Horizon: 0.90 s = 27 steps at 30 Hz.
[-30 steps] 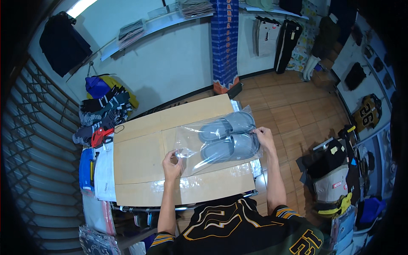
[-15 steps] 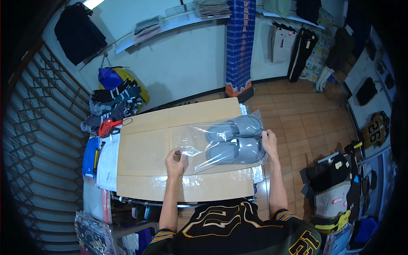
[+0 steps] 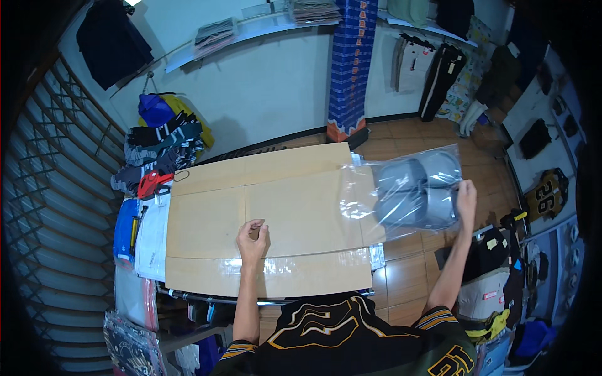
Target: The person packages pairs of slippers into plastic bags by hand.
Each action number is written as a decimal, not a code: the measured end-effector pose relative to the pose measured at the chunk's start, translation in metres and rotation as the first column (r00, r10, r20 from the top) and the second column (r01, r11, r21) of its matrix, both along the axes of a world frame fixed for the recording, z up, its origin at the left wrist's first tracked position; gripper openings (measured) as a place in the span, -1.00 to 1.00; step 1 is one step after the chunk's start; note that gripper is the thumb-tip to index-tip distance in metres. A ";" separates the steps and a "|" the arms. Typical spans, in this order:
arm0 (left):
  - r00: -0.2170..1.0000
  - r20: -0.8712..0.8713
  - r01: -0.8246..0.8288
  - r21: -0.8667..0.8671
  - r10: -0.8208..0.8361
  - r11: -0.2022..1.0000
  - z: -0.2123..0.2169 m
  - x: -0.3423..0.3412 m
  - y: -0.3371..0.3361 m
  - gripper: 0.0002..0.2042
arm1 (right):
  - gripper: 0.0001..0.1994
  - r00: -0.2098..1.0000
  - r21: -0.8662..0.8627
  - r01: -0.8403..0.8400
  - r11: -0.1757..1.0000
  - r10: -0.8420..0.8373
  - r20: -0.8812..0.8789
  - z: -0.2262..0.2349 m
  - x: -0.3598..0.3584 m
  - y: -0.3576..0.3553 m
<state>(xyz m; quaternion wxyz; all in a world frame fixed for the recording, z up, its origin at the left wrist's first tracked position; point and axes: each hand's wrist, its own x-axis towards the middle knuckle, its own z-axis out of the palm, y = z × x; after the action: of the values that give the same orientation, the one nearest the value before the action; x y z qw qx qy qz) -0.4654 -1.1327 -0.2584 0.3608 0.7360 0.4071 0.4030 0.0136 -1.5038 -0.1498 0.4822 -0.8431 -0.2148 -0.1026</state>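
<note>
A pair of grey slippers (image 3: pixel 396 205) lies inside a clear plastic bag (image 3: pixel 356 203). My right hand (image 3: pixel 465 199) is closed on the bag's right end, by the slippers. The bag is held out past the right edge of the flattened cardboard sheet (image 3: pixel 301 210), over the floor, with its loose left end trailing across the cardboard. Above the left-middle of that sheet is my left hand (image 3: pixel 252 243), apart from the bag. Its fingers are curled, with a gap between thumb and forefinger, and nothing shows in them.
Left of the cardboard lie a red tape dispenser (image 3: pixel 153 184), a yellow-handled tool (image 3: pixel 136 229) and white packages (image 3: pixel 152 241). Striped gloves (image 3: pixel 166 138) pile up behind them. A blue-wrapped pillar (image 3: pixel 348 69) stands beyond the table. Folded clothes (image 3: pixel 486 294) are at the right.
My right hand has carried the bagged slippers to the right, off the cardboard's edge. My left hand has let go of the bag's left end and stayed nearly in place.
</note>
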 end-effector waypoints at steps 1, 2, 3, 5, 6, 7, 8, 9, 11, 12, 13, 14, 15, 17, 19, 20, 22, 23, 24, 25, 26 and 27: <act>1.000 0.004 0.011 -0.005 -0.011 1.000 -0.001 -0.001 0.000 -0.81 | -0.75 0.998 -0.013 0.059 0.998 -0.059 0.026 0.018 0.001 -0.015; 1.000 0.005 0.014 -0.002 -0.014 1.000 -0.001 -0.001 0.000 -0.81 | -0.75 0.988 -0.049 0.110 0.993 -0.104 0.113 0.033 0.004 -0.034; 1.000 0.007 0.020 0.000 -0.020 1.000 0.000 0.001 -0.001 -0.80 | -0.76 0.972 -0.053 0.184 0.981 -0.174 0.161 0.045 0.009 -0.052; 1.000 0.008 0.028 -0.001 -0.028 1.000 0.005 0.006 -0.005 -0.80 | -0.75 0.941 -0.055 0.246 0.968 -0.225 0.251 0.069 0.008 -0.087; 0.999 -0.013 0.031 0.018 -0.031 0.999 0.008 0.008 -0.006 -0.79 | -0.75 0.936 -0.046 0.264 0.963 -0.244 0.255 0.079 0.007 -0.103; 0.999 -0.035 0.035 0.038 -0.034 0.999 0.009 0.010 -0.005 -0.79 | -0.74 0.930 -0.037 0.282 0.959 -0.263 0.257 0.087 0.005 -0.118; 0.999 -0.037 0.036 0.034 -0.035 0.999 0.008 0.012 -0.004 -0.78 | -0.74 0.923 -0.032 0.312 0.950 -0.295 0.246 0.096 -0.002 -0.125; 0.998 -0.035 0.051 0.032 -0.050 0.998 0.008 0.013 -0.004 -0.78 | -0.74 0.933 0.024 0.286 0.958 -0.284 0.223 0.098 -0.004 -0.133; 0.997 0.016 0.071 -0.051 -0.070 0.996 0.008 0.016 -0.004 -0.77 | -0.74 0.958 0.115 0.237 0.965 -0.251 0.135 0.107 -0.020 -0.134; 0.997 0.015 0.075 -0.049 -0.074 0.996 0.009 0.017 -0.006 -0.77 | -0.74 0.961 0.135 0.248 0.959 -0.261 0.089 0.113 -0.035 -0.118; 0.993 0.044 0.115 -0.097 -0.111 0.989 0.010 0.021 -0.009 -0.76 | -0.73 0.961 0.153 0.262 0.953 -0.272 0.046 0.118 -0.046 -0.105; 0.987 0.076 0.154 -0.142 -0.144 0.978 0.012 0.025 -0.013 -0.75 | -0.72 0.972 0.116 0.221 0.968 -0.228 0.050 0.114 -0.046 -0.102; 0.986 0.077 0.154 -0.140 -0.145 0.978 0.013 0.029 -0.018 -0.75 | -0.68 0.988 0.116 0.151 0.982 -0.151 -0.006 0.109 -0.047 -0.093; 0.942 0.277 0.287 -0.365 -0.191 0.886 0.016 0.033 -0.027 -0.71 | -0.69 0.997 0.169 0.041 0.985 -0.028 -0.074 0.094 -0.055 -0.056; 0.915 0.328 0.352 -0.375 -0.233 0.857 0.007 0.027 -0.025 -0.62 | -0.73 0.981 0.145 -0.107 0.984 0.128 -0.149 0.077 -0.063 -0.014; 0.862 0.472 0.431 -0.488 -0.187 0.759 0.004 0.022 -0.024 -0.59 | -0.75 0.960 0.165 -0.196 0.967 0.223 -0.167 0.065 -0.067 0.013; 0.793 0.601 0.512 -0.567 -0.101 0.646 0.006 0.014 -0.028 -0.56 | -0.79 0.885 0.164 -0.323 0.932 0.359 -0.298 0.042 -0.077 0.060; 0.796 0.605 0.477 -0.636 0.008 0.607 0.012 0.012 -0.033 -0.55 | -0.80 0.820 0.147 -0.369 0.918 0.396 -0.413 0.029 -0.082 0.082; 0.792 0.598 0.442 -0.698 0.120 0.563 0.017 0.007 -0.036 -0.55 | -0.82 0.773 0.163 -0.422 0.892 0.447 -0.450 0.014 -0.088 0.107; 0.791 0.595 0.421 -0.698 0.142 0.579 0.013 -0.001 -0.037 -0.55 | -0.83 0.719 0.180 -0.476 0.861 0.498 -0.485 -0.001 -0.093 0.130; 0.837 0.539 0.353 -0.662 0.093 0.661 0.005 -0.008 -0.037 -0.55 | -0.83 0.685 0.164 -0.571 0.804 0.577 -0.445 -0.019 -0.091 0.150; 0.881 0.470 0.284 -0.617 0.054 0.734 -0.001 -0.015 -0.038 -0.56 | -0.83 0.639 0.145 -0.659 0.738 0.652 -0.409 -0.028 -0.094 0.171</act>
<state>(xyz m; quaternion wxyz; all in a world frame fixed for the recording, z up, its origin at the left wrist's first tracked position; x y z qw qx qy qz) -0.4807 -1.1708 -0.2597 0.7107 0.4647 0.3796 0.3673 -0.0803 -1.3323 -0.1774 0.5141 -0.7124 -0.3934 0.2710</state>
